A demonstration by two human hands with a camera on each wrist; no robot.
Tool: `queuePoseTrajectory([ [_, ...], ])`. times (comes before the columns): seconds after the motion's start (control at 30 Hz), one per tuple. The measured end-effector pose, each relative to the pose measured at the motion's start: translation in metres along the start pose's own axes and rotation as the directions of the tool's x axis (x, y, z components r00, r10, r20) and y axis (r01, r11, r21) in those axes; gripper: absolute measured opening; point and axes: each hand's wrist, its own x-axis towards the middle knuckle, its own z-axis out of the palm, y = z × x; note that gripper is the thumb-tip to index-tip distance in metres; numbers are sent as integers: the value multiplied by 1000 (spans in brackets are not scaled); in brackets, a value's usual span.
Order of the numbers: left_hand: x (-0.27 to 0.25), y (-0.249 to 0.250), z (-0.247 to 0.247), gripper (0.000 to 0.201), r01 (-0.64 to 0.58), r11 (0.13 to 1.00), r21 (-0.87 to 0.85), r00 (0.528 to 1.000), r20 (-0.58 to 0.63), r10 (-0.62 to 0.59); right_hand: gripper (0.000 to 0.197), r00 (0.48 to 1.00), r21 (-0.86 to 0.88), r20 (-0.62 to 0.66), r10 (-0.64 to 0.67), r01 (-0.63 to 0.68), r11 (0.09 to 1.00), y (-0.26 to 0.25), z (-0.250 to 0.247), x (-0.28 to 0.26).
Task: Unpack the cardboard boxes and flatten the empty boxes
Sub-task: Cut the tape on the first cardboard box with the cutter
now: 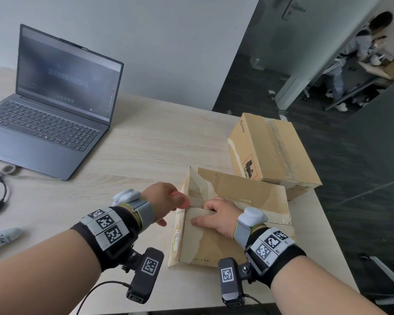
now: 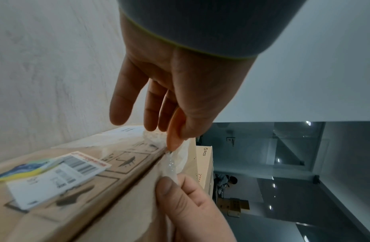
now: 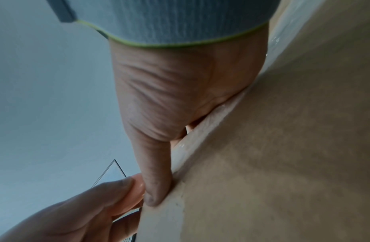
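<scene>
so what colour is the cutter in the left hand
Orange-red; the cutter shows best in the left wrist view, held in the left hand.

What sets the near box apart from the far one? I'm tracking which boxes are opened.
The near box has flaps lifted; the far box is closed, its top seam taped. Both hands work on the near box: the left hand holds an orange cutter at its tape, the right hand grips a flap. Nothing touches the far box. The far box stands taller. Both are brown cardboard on the table.

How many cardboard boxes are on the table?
2: the near box under both hands, and the taped box behind it at the table's far right corner. None seems hidden.
</scene>
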Motion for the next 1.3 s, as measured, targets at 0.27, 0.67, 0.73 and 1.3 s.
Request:
queuePoseTrajectory([
  [0.27, -2, 3, 3, 27, -17, 997, -74, 999, -46, 14, 56, 1000, -7, 3, -8, 8, 1000, 3, 1, 2],
  [0.67, -8, -7, 0, 33, 12, 957, -291, 999, -45, -26, 52, 1000, 49, -2, -13, 13, 999, 5, 3, 0],
  [0.73, -8, -7, -1, 29, 7, 957, -291, 998, -59, -25, 51, 1000, 38, -2, -13, 13, 999, 5, 3, 0],
  [1.3, -6, -3, -5, 32, -25, 960, -278, 988, -150, -18, 47, 1000, -4, -1, -12, 12, 1000, 2, 0, -3],
])
